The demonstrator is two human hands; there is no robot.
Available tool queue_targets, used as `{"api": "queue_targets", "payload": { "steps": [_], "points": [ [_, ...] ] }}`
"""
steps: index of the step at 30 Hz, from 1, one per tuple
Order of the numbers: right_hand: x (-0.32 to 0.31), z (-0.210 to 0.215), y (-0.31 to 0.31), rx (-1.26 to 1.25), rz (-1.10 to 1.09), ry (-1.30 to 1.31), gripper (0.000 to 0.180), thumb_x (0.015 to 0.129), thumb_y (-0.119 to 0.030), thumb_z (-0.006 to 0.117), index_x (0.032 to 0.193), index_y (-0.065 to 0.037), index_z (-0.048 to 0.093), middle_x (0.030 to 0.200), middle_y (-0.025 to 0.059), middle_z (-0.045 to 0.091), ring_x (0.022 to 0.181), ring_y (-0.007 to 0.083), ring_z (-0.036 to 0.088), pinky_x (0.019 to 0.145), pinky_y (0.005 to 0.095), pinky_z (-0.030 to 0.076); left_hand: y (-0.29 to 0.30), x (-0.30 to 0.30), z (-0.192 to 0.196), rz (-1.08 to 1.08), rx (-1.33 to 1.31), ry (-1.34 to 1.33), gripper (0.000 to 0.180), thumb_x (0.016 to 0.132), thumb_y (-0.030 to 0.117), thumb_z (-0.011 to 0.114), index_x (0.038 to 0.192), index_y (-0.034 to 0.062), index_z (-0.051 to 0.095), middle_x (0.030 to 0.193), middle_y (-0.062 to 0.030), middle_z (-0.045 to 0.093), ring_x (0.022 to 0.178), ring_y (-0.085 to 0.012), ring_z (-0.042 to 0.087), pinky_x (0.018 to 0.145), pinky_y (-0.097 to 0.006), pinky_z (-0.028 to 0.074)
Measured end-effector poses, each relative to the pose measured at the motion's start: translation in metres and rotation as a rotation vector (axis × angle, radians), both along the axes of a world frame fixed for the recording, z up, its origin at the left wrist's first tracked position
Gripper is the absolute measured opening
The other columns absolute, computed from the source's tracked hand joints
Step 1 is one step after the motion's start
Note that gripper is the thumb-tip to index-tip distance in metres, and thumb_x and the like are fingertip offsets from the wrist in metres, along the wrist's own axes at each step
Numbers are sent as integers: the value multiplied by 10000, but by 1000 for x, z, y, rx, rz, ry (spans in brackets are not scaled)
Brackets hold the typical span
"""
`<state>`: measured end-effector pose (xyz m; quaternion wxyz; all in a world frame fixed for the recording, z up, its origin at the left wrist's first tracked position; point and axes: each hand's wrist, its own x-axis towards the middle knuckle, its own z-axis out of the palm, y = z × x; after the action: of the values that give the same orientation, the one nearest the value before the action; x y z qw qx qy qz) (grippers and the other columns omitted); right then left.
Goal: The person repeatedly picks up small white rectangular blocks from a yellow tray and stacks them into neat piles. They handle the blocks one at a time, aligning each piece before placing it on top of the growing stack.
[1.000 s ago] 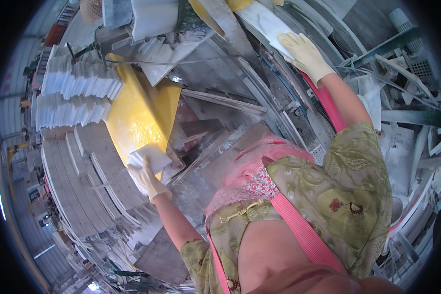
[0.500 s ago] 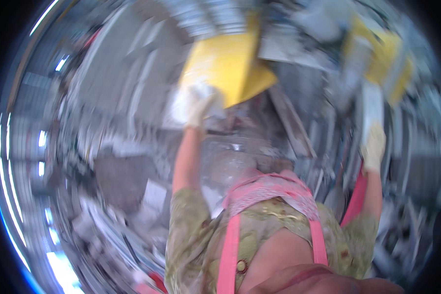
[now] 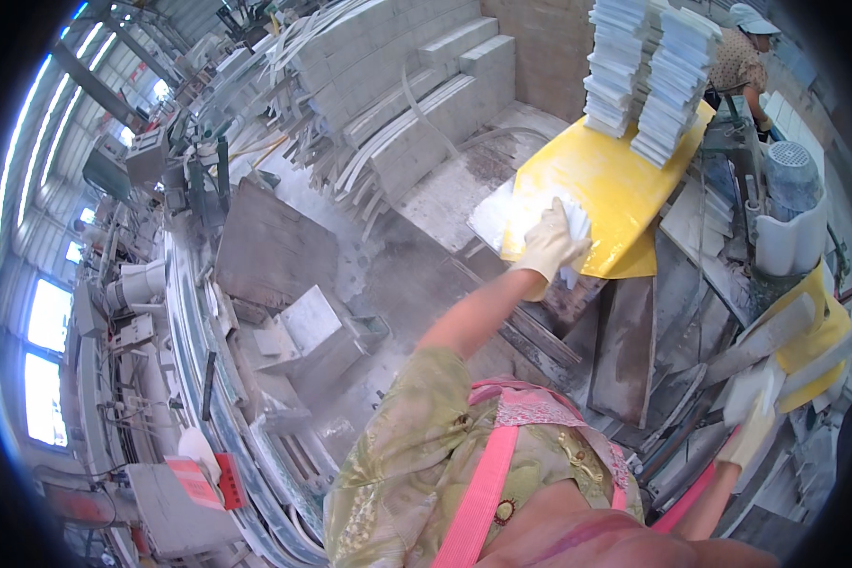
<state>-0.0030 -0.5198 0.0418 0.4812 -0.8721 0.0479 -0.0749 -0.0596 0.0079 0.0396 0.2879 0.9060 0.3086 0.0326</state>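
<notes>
Down low, her gloved right hand (image 3: 750, 428) clasps a white piece (image 3: 755, 390), fingers wrapped around it. Farther off, the gloved left hand (image 3: 551, 242) presses a white slab (image 3: 502, 210), fingers curled over its edge, against the yellow board's (image 3: 615, 180) near edge; 2 tile stacks (image 3: 648, 76) stand at its far edge.

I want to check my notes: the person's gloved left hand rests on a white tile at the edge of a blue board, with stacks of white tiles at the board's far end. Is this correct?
Not quite: the board is yellow, not blue, as the head view shows. The rest holds: the gloved left hand rests on a white tile at its edge, and stacks of white tiles stand at its far end.
</notes>
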Motion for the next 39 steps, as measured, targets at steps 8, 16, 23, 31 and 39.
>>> {"api": "queue_targets", "payload": {
  "steps": [8,16,23,31,39],
  "points": [
    [-32,-18,333,623,279,90,477,1031,-380,524,1246,42,584,1118,108,648,989,178,607,910,332,464,13,-2,-3,-115,-70,-2,1150,798,584,678,1537,-99,121,1353,-323,507,1140,-425,617,966,-442,505],
    [-23,-65,409,424,449,-87,425,1008,-288,583,1194,94,614,1046,187,698,930,273,671,837,361,521,17,-3,-12,-124,-107,-100,1103,810,536,686,1526,-109,150,1340,-341,519,1108,-441,629,918,-470,519],
    [-9,-85,409,418,635,-81,540,1023,-266,529,1426,79,427,1324,245,585,1237,282,576,1020,344,446,27,-2,-18,-142,-217,-195,1077,821,541,680,1511,-118,181,1314,-366,518,1097,-464,621,916,-461,518],
    [-20,-97,387,-93,760,183,904,939,-452,647,1571,-29,158,1398,222,532,1228,278,586,1014,346,458,-3,0,16,-4,-77,-53,1245,645,568,820,1499,-111,219,1273,-337,537,1082,-456,627,912,-472,524],
    [9,-178,407,331,796,46,799,884,-171,734,1511,-54,253,1440,148,458,1322,231,476,1080,361,423,-25,18,27,38,53,84,1221,556,426,859,1490,-75,252,1169,-256,580,1045,-396,635,869,-489,531]
  ]
}}
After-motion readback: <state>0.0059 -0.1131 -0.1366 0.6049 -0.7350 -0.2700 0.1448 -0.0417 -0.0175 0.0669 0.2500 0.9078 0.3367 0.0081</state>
